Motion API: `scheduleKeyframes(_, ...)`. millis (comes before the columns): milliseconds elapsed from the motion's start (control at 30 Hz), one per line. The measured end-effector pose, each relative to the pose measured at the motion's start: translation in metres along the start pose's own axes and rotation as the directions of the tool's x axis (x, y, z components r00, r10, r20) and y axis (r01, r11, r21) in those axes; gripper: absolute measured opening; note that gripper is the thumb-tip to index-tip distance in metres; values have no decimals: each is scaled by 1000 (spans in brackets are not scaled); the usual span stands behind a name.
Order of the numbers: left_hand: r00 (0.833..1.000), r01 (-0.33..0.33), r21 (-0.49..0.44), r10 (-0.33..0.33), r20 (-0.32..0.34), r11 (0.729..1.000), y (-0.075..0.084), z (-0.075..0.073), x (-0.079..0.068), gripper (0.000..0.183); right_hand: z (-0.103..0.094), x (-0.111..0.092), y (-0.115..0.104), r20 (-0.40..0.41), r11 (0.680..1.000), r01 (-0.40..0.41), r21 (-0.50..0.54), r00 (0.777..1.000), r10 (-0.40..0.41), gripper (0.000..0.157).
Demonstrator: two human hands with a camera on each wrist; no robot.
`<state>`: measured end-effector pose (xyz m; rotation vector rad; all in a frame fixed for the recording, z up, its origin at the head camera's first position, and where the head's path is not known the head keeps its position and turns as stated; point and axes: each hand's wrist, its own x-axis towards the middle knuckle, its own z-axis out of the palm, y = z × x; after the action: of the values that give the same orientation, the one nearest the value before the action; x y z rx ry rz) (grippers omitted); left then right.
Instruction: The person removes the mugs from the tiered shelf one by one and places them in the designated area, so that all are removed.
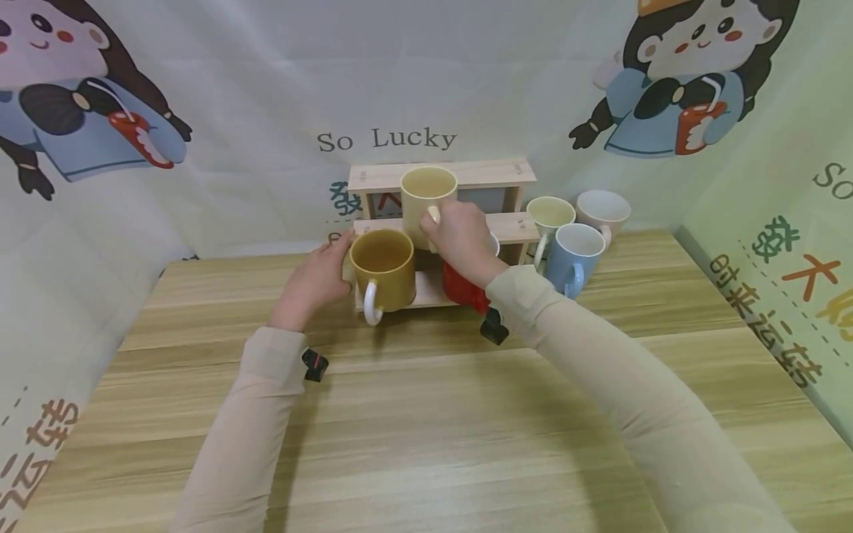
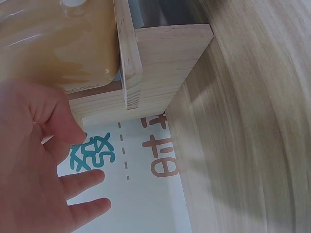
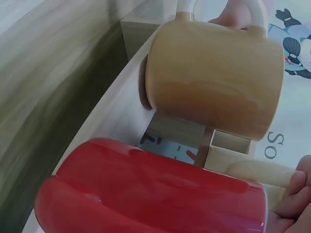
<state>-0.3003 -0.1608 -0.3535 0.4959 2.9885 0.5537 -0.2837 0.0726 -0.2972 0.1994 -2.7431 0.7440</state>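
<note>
My right hand [image 1: 463, 235] grips the handle of a cream mug [image 1: 416, 203], which stands upright at the middle step of a wooden tiered rack [image 1: 513, 226]. On the bottom step sits a mustard-brown mug [image 1: 385, 270] with a white handle facing the front. To its right is a red mug [image 1: 460, 287], partly hidden behind my right hand and wrist; its side shows large in the right wrist view. My left hand [image 1: 318, 277] is at the rack's left end, next to the brown mug. Its fingers are extended and hold nothing in the left wrist view.
Right of the rack, a pale yellow-green mug [image 1: 550, 213], a white-pinkish mug [image 1: 603, 211] and a light blue mug [image 1: 573, 255] stand close together on the wood-grain table [image 1: 413, 429]. A printed cloth [image 1: 266, 89] hangs behind the rack and along both sides.
</note>
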Motion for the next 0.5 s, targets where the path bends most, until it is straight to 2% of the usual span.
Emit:
scheduleKeyframes(200,1000,-5,-4,5,-2,1000,1,0,0,89,0,0,3,-58,1000,-3,31,998,4,24)
scheduleKeyframes(500,1000,-2,-12,2,-4,1000,1,0,0,91,-5,1,0,-129,998,65,27,990,-61,23)
